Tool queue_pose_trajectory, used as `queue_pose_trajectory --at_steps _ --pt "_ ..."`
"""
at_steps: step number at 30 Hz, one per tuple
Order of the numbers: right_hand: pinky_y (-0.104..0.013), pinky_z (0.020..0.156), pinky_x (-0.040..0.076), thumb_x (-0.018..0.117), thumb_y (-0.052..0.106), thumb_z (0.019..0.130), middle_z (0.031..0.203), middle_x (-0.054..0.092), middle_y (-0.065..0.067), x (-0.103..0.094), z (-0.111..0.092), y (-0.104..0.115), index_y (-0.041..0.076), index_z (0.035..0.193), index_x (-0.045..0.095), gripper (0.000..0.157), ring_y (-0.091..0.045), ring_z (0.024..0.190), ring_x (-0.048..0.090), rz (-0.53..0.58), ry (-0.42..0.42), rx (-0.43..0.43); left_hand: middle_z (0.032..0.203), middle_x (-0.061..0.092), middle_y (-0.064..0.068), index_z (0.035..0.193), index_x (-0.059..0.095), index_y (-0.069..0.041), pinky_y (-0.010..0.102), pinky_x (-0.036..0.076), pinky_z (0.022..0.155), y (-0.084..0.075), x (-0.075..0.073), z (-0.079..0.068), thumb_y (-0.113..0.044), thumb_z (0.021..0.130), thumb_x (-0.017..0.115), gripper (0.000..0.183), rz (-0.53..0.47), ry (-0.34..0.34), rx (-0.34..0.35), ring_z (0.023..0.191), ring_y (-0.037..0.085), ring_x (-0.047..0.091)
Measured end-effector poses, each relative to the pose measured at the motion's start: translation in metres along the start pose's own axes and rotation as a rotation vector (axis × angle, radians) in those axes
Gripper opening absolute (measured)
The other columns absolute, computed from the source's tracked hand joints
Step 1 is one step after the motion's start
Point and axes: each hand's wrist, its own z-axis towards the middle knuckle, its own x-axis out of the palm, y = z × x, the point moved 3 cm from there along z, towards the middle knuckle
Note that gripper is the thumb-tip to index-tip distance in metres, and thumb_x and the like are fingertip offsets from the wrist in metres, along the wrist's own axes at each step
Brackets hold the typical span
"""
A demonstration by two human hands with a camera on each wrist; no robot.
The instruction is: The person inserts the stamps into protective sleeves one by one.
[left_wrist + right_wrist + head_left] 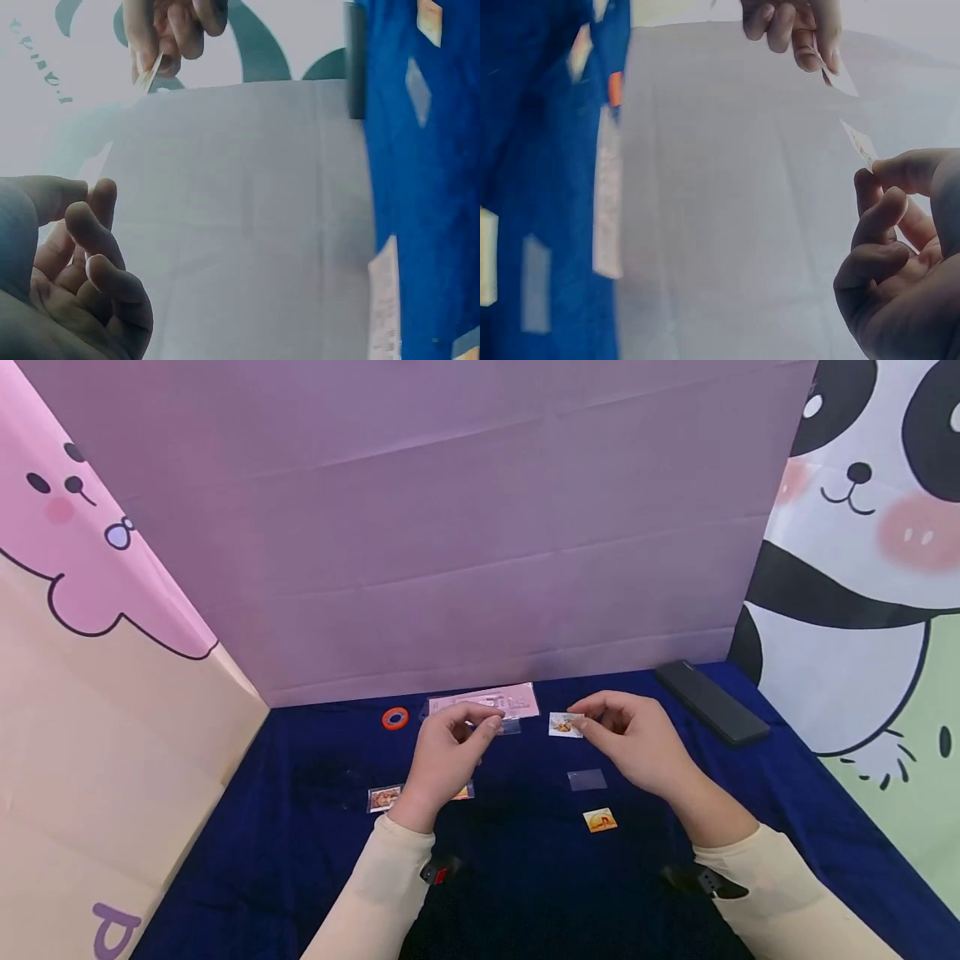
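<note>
Between thumb and forefinger, my left hand (455, 752) pinches a small clear plastic sleeve (513, 727); the sleeve also shows below the fingertips in the right wrist view. My right hand (637, 739) pinches a small white-edged picture card (564, 725) by its right edge. Both hands are raised over the cloth, with a gap between card and sleeve. Under the right hand lie another clear sleeve (587, 780) and a yellow-orange picture card (600, 820). A sleeved picture card (384, 798) lies left of my left wrist, and a second one (467, 792) is partly hidden behind it.
A pink printed sheet (517, 698) lies at the back of the dark blue cloth (315, 760), behind the left hand. An orange-red ring (394, 718) sits to its left. At the back right is a long black case (712, 703). Printed fabric walls enclose the table.
</note>
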Motion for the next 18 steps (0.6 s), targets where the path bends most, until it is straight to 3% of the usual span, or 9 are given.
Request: queue_pose_trajectory --at_steps 6,12,16,18 --pt "-0.031 0.051 0.041 0.072 0.019 0.101 0.077 0.056 0.002 0.001 0.005 0.042 0.022 0.107 0.077 0.008 -0.018 0.059 0.05 -0.014 -0.08 -0.123 0.099 0.075 -0.001 0.112 0.08 -0.015 0.031 0.048 0.054 -0.021 -0.013 -0.006 -0.022 0.104 0.069 0.016 -0.056 -0.033 0.073 0.057 0.021 0.056" --pt "-0.029 0.051 0.04 0.073 0.011 0.099 0.073 0.058 0.0 0.003 0.011 0.064 0.015 0.105 0.076 0.008 -0.02 0.059 0.049 0.071 -0.132 -0.137 0.089 0.067 0.003 0.119 0.079 -0.017 0.029 0.04 0.053 -0.031 -0.025 -0.01 -0.017 0.102 0.071 0.019 -0.057 -0.076 0.134 0.056 0.022 0.047" --pt "-0.029 0.05 0.04 0.073 0.008 0.099 0.071 0.058 -0.002 0.008 0.01 0.071 0.012 0.106 0.075 0.009 -0.02 0.057 0.048 0.133 -0.142 -0.135 0.097 0.068 0.001 0.12 0.078 -0.016 0.029 0.036 0.051 -0.03 -0.03 -0.011 -0.017 0.101 0.073 0.02 -0.061 -0.103 0.139 0.055 0.022 0.043" --pt "-0.029 0.05 0.04 0.073 0.008 0.099 0.072 0.059 -0.001 0.01 0.009 0.074 0.013 0.106 0.076 0.009 -0.02 0.057 0.048 0.141 -0.141 -0.147 0.088 0.066 0.003 0.118 0.078 -0.015 0.03 0.035 0.05 -0.03 -0.032 -0.012 -0.017 0.1 0.074 0.018 -0.081 -0.102 0.139 0.054 0.022 0.042"
